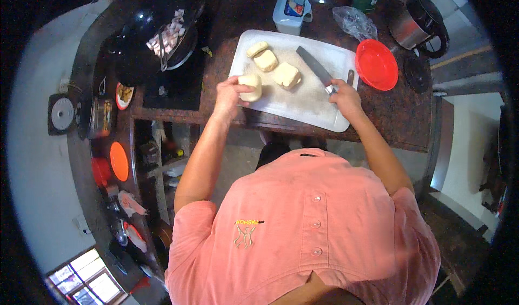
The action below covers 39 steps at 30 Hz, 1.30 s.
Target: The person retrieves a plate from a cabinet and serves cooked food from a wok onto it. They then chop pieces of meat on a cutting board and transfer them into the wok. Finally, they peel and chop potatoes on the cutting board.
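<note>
My left hand [232, 96] grips a pale yellow, peeled vegetable piece [250, 87] near the left edge of a white cutting board [316, 118]. My right hand [345, 100] is on a kitchen knife [314, 65] at the board's right side, fingers around the handle end. Its blade points up and to the left, lying over the board. Between the two hands rests a chunky pale yellow piece [287, 76]. Farther back lie another block [266, 60] and a smaller slice [257, 49] that touches it or nearly so.
Right of the board sits a red plastic bowl [376, 65], with a crumpled clear bag [355, 23] and a steel kettle [417, 23] behind. A light blue plastic container [290, 11] stands beyond the board. To the left, a wok [190, 47] holds diced pale pink pieces [168, 35].
</note>
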### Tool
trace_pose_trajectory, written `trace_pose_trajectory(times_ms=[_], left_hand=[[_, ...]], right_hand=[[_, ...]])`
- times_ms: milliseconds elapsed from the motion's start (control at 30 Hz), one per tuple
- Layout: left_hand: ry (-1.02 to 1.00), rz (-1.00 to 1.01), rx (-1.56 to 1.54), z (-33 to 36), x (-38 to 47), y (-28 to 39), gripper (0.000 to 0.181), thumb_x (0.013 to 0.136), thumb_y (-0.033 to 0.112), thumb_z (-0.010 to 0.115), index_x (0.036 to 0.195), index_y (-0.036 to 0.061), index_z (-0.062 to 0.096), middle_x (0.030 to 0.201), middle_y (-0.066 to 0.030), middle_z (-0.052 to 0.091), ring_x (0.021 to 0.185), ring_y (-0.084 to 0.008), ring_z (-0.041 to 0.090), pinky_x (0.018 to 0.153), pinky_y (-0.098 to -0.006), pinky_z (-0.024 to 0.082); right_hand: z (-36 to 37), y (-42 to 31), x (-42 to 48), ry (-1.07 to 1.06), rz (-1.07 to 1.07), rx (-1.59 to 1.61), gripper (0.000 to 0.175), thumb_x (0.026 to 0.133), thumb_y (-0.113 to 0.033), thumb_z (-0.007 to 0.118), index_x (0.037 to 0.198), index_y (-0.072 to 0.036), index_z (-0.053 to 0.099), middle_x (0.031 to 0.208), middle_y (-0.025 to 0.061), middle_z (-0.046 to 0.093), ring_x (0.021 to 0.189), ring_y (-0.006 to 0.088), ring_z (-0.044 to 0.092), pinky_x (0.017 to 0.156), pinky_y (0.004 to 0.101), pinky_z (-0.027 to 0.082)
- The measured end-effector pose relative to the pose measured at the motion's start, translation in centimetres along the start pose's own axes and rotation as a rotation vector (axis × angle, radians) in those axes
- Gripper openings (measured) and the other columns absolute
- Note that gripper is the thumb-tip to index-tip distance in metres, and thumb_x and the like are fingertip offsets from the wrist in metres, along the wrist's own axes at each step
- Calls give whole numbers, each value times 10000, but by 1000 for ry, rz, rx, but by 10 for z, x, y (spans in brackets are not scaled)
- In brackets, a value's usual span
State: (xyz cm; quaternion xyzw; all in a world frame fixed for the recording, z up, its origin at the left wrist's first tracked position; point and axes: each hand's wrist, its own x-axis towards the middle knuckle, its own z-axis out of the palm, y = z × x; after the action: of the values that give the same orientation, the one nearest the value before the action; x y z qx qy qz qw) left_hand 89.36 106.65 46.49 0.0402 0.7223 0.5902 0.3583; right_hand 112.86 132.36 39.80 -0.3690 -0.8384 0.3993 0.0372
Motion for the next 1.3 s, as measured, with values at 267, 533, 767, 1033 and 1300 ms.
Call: trace_pose_trajectory(times_ms=[267, 533, 767, 1033, 1300], left_hand=[[-64, -24, 323, 41, 0, -48, 611, 750, 199, 788, 1298, 10, 594, 1048, -131, 663, 758, -233, 660, 660, -354, 546], [254, 430, 849, 52, -12, -78, 820, 612, 190, 860, 1352, 46, 538, 1205, -184, 550, 1096, -348, 583, 947, -413, 492], [324, 518, 694, 51, -2, -96, 738, 566, 127, 878, 1251, 36, 618, 1140, -127, 573, 933, -273, 627, 850, -357, 531], [-65, 508, 626, 10, -4, -65, 754, 569, 99, 869, 1273, 52, 604, 1192, -149, 576, 1041, -297, 613, 910, -370, 516], [-255, 569, 633, -3, 3, -45, 730, 588, 46, 832, 1283, 63, 608, 1261, -82, 583, 1034, -279, 634, 899, -343, 524]], right_hand=[[-53, 8, -49, -222, 212, 614, 290, 832, -93, 708, 1098, -5, 632, 837, 16, 602, 596, 77, 540, 476, 237, 408], [-64, 31, -112, -312, -11, 588, 522, 867, -178, 719, 1346, -58, 550, 887, 17, 600, 676, 89, 543, 605, 263, 467], [-43, -17, -101, -376, -216, 93, 412, 953, -362, 596, 1289, -126, 562, 836, 199, 675, 815, 356, 678, 717, 433, 504], [-26, -71, -65, -381, -411, -317, 351, 975, -418, 547, 1213, -165, 602, 838, 211, 695, 817, 411, 678, 710, 518, 510], [-27, -92, -46, -443, -444, -432, 363, 975, -425, 544, 1220, -166, 609, 855, 214, 696, 834, 415, 678, 717, 521, 509]])
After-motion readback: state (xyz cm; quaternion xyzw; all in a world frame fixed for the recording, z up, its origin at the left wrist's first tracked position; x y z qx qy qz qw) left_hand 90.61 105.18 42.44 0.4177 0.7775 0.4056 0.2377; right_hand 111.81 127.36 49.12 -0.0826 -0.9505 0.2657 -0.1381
